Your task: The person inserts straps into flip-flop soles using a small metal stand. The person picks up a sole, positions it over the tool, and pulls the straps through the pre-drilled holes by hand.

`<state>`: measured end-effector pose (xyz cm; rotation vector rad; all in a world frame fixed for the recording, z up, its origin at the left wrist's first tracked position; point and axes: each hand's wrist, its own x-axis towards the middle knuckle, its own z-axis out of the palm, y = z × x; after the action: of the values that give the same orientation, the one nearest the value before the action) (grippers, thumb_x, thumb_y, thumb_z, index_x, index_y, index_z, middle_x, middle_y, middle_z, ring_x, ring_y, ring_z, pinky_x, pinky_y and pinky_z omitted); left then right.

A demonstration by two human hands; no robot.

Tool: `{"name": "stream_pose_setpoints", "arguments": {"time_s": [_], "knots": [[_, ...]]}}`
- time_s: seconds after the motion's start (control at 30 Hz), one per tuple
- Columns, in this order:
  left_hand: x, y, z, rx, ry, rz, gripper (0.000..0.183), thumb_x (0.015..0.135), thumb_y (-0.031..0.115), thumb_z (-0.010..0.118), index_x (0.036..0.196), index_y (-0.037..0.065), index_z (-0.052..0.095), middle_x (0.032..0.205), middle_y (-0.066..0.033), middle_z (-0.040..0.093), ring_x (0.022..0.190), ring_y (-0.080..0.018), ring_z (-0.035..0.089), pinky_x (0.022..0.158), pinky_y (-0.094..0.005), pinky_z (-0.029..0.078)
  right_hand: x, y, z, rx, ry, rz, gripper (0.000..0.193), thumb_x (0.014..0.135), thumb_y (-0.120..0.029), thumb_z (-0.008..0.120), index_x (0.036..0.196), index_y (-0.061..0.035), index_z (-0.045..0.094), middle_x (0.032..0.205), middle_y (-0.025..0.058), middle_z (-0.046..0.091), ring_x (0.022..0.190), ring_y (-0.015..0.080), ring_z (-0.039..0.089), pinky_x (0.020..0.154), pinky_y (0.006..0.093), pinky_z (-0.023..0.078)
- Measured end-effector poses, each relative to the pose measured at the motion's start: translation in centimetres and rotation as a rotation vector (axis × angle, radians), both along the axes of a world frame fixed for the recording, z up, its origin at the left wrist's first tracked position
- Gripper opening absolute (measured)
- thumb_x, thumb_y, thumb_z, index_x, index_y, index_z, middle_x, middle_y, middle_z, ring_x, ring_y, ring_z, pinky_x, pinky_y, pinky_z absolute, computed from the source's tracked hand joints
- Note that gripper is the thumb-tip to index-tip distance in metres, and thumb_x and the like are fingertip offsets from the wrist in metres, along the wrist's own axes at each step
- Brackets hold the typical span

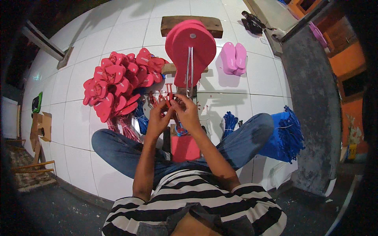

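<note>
In front of my lap both hands meet, fingers pinched on a small red flip-flop strap. My left hand grips it from the left, and my right hand from the right. Part of the strap is hidden by my fingers. Just beyond them lie red flip-flop soles, stacked on a wooden stand. A long, thin metal tool rests over the top sole, its looped lower end close to my right hand. More red straps lie beside my left hand.
Left is a heap of red flip-flops. Blue strap bundles lie by my right knee and farther right. A pink pair of sandals sits right of the stand. A red pad lies between my legs; a cardboard box stands far left.
</note>
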<state>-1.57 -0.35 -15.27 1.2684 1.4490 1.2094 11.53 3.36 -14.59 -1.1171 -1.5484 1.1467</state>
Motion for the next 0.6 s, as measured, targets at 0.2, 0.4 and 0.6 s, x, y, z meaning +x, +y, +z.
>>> {"name": "stream_pose_setpoints", "arguments": {"time_s": [0.2, 0.4, 0.6], "knots": [[0.0, -1.8, 3.4, 0.091, 0.397, -0.069, 0.019, 0.088, 0.015, 0.063, 0.083, -0.003, 0.064, 0.066, -0.0073, 0.063, 0.062, -0.0097, 0.057, 0.056, -0.0266, 0.045, 3.0, 0.1, 0.9, -0.234, 0.226, 0.238, 0.028, 0.089, -0.022, 0.063, 0.106, 0.0, 0.061, 0.092, 0.0114, 0.064, 0.081, 0.0154, 0.06, 0.073, 0.0276, 0.047], [0.9, -2.6, 3.1, 0.093, -0.237, 0.007, 0.023, 0.092, 0.022, 0.058, 0.093, -0.001, 0.063, 0.091, -0.0102, 0.065, 0.074, -0.0152, 0.062, 0.065, -0.0287, 0.05, 5.5, 0.3, -0.3, -0.202, 0.124, 0.271, 0.028, 0.09, -0.023, 0.061, 0.103, 0.002, 0.061, 0.092, 0.0089, 0.065, 0.084, 0.0182, 0.06, 0.077, 0.0323, 0.047], [-0.1, -3.2, 1.4, -0.231, -0.893, 0.015, 0.034, 0.096, 0.034, 0.05, 0.115, 0.006, 0.053, 0.078, -0.0043, 0.056, 0.063, -0.0129, 0.054, 0.056, -0.029, 0.051, 8.1, 0.9, 0.5, -0.384, 0.189, 0.347, 0.028, 0.096, -0.025, 0.051, 0.099, 0.0019, 0.059, 0.087, 0.0078, 0.064, 0.081, 0.0174, 0.059, 0.075, 0.0312, 0.047]]}}
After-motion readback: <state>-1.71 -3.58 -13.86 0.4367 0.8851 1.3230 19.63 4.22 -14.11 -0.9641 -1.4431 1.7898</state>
